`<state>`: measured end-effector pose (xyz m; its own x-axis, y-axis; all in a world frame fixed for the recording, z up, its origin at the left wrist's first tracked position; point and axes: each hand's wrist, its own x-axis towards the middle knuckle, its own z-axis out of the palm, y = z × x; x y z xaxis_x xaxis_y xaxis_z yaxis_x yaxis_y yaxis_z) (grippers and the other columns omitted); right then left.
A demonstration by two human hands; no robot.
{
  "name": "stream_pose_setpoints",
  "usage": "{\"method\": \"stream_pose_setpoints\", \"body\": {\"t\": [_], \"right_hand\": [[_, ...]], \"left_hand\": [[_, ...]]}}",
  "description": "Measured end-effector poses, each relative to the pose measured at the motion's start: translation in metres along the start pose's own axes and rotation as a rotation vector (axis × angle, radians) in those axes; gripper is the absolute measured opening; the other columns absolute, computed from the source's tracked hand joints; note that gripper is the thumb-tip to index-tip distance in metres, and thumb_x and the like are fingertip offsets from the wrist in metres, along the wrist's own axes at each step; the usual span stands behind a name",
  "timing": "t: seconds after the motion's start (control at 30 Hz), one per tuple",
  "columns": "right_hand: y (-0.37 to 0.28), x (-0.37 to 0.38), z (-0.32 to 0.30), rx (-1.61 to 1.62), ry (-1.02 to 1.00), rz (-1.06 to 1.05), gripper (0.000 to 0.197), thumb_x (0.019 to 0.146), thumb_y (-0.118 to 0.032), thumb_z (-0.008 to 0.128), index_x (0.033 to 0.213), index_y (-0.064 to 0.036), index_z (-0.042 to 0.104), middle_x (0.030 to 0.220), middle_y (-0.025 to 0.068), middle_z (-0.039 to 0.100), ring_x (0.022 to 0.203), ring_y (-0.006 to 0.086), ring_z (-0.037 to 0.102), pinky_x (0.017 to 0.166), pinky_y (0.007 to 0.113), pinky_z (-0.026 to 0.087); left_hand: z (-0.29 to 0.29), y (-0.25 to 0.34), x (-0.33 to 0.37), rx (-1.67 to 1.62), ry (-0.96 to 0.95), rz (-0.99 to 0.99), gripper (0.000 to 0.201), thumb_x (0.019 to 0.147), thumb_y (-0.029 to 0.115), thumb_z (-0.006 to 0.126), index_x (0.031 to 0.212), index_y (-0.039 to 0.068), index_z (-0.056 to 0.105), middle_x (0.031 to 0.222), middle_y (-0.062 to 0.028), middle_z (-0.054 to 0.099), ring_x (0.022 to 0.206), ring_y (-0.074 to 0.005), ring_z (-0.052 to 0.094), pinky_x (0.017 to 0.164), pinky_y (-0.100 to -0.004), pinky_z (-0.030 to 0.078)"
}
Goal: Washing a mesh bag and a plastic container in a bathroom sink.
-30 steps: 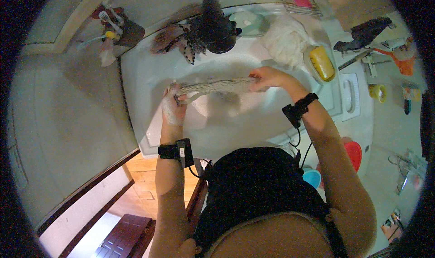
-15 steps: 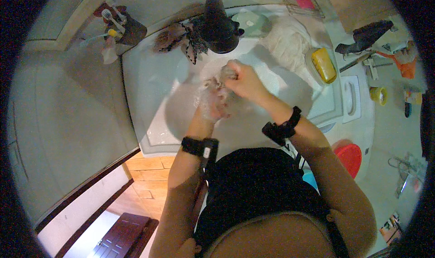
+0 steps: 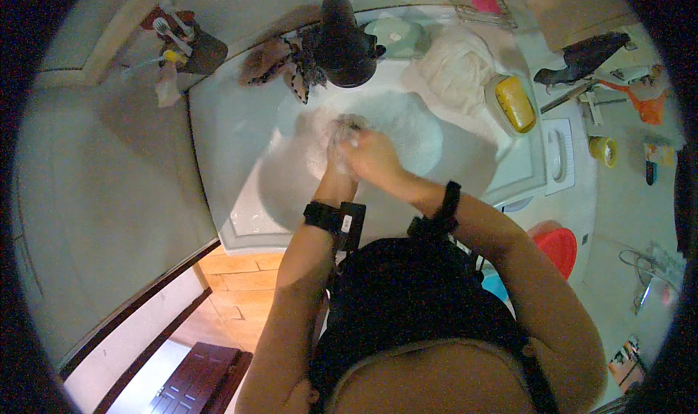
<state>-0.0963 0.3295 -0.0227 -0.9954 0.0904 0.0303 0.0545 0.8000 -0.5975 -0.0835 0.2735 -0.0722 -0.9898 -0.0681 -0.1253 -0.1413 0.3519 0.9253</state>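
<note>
We observe two bare hands brought together above the bowl of the white washbasin (image 3: 246,221), slightly left of its centre. The workpiece, a grey cloth (image 3: 352,120), is bunched at the hands, on the side toward the back edge; motion blur obscures its outline. We note that the right hand (image 3: 374,156) is clenched, its fingers curled on the cloth. The left hand (image 3: 337,161) touches the right and lies partly beneath it; its fingers are blurred and covered, so we cannot tell whether they grasp the cloth. We see a black band (image 3: 443,209) on the right wrist and a second band with a box (image 3: 352,225) on the left. White suds (image 3: 418,132) line the bowl.

Along the back edge of the washbasin, from left to right, we locate a dark-patterned fabric (image 3: 298,68), a black faucet (image 3: 347,54), a pale green container (image 3: 396,38) and a heap of white cloth (image 3: 456,63). Near the back right corner, just beside the heap, we find a yellow bar (image 3: 515,104) seated in a dish (image 3: 496,112).
</note>
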Motion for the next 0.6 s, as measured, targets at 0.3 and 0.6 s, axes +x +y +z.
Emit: {"method": "stream_pose_setpoints", "body": {"t": [0.3,0.6], "right_hand": [[-0.007,-0.003,0.009,-0.041,-0.065,-0.027,0.024,0.075,-0.024,0.045,0.068,-0.0024,0.055,0.074,0.0155,0.057,0.064,0.0316,0.054,0.058,0.040,0.044],[0.021,0.012,0.026,-0.095,-0.129,-0.070,0.023,0.077,-0.022,0.043,0.072,-0.0045,0.058,0.074,0.0152,0.057,0.064,0.0335,0.055,0.056,0.040,0.046]], "left_hand": [[-0.004,-0.064,0.022,-1.609,-0.490,-0.467,0.028,0.081,0.033,0.044,0.099,0.013,0.047,0.084,-0.0035,0.051,0.080,-0.0180,0.050,0.067,-0.0311,0.040],[-0.015,-0.020,0.008,-1.335,-0.327,-0.624,0.025,0.085,0.028,0.035,0.097,0.010,0.046,0.089,-0.0034,0.051,0.076,-0.0152,0.052,0.063,-0.0248,0.044]]}}
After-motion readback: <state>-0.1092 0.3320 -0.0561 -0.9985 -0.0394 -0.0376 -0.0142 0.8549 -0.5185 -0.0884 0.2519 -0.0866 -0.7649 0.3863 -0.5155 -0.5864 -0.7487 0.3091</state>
